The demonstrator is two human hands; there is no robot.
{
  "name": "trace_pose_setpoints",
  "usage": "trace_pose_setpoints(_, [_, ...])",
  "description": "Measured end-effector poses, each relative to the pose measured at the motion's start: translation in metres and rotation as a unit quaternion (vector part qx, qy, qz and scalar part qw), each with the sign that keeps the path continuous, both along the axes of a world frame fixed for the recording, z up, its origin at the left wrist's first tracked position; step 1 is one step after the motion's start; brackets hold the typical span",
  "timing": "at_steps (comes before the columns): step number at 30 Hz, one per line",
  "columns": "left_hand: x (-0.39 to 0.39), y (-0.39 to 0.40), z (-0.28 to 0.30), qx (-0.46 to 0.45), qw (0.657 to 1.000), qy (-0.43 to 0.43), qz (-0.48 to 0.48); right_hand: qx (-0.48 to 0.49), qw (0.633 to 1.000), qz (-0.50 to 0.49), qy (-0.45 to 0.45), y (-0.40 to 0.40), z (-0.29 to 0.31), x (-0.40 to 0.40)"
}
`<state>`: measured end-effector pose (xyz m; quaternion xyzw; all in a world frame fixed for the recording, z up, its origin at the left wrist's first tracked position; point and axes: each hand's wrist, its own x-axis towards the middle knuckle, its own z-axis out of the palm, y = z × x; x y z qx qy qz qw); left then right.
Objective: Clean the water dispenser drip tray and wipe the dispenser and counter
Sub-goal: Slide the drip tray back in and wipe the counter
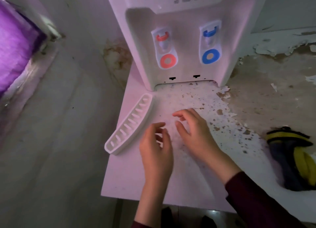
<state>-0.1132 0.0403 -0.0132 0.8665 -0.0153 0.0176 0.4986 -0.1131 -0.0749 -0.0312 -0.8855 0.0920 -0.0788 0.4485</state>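
1. In the head view, a white water dispenser (179, 39) is seen standing at the back of a counter (130, 176), with its front recess facing the camera.
2. Two taps are mounted in the recess: a red tap (162, 37) on the left with a red ring (168, 61) below it, and a blue tap (210, 33) on the right with a blue ring (210, 56) below it.
3. The drip tray (130, 125) has been taken out of the dispenser and is laid on the counter to the left of the hands, set at a slant, with its slotted grille facing up.
4. The slot at the dispenser's base is left open, and the counter surface in front of it is speckled with brown flecks; peeling paint is seen farther right.
5. The left hand (157, 152) is held over the counter just right of the tray, its fingers loosely curled and spread, with nothing gripped.
6. The right hand (195, 132) is held beside it, fingers relaxed and apart, nothing pinched; a dark red sleeve (253, 197) is worn on that arm.
7. Whether either hand touches the counter cannot be told.
8. A bunched yellow and dark blue cloth (294, 159) is lying at the right edge of the counter, well apart from both hands.
9. A purple-lit window (15, 45) is seen at the upper left.
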Motion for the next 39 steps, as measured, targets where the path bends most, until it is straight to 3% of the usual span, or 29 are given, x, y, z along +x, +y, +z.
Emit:
trace_pose_setpoints(3, [0.014, 0.034, -0.01, 0.024, 0.996, -0.045, 0.07, 0.009, 0.998, 0.049, 0.023, 0.02, -0.005, 0.039])
trace_pose_setpoints(8, [0.028, 0.071, -0.029, 0.067, 0.98, -0.08, 0.17, 0.007, 0.999, 0.006, 0.037, 0.035, -0.01, 0.089])
trace_pose_setpoints(13, [0.035, 0.085, -0.038, 0.077, 0.966, -0.026, 0.246, -0.03, 0.997, 0.0, 0.078, 0.041, -0.018, 0.113])
trace_pose_setpoints(18, [0.031, 0.089, -0.041, 0.048, 0.961, 0.048, 0.268, -0.013, 0.998, -0.004, 0.06, 0.035, -0.022, 0.105])
trace_pose_setpoints(25, [0.042, 0.046, -0.016, -0.09, 0.974, 0.012, 0.205, 0.066, 0.981, -0.183, 0.002, -0.002, -0.02, 0.058])
trace_pose_setpoints(30, [0.077, 0.002, -0.005, -0.314, 0.917, 0.115, 0.22, 0.231, 0.913, -0.335, -0.023, -0.044, -0.014, 0.043])
trace_pose_setpoints(35, [0.108, -0.039, -0.003, -0.403, 0.872, 0.221, 0.17, 0.309, 0.856, -0.412, -0.037, -0.07, -0.013, 0.054])
trace_pose_setpoints(39, [0.121, -0.059, -0.003, -0.39, 0.873, 0.238, 0.17, 0.359, 0.833, -0.417, -0.051, -0.084, -0.009, 0.065])
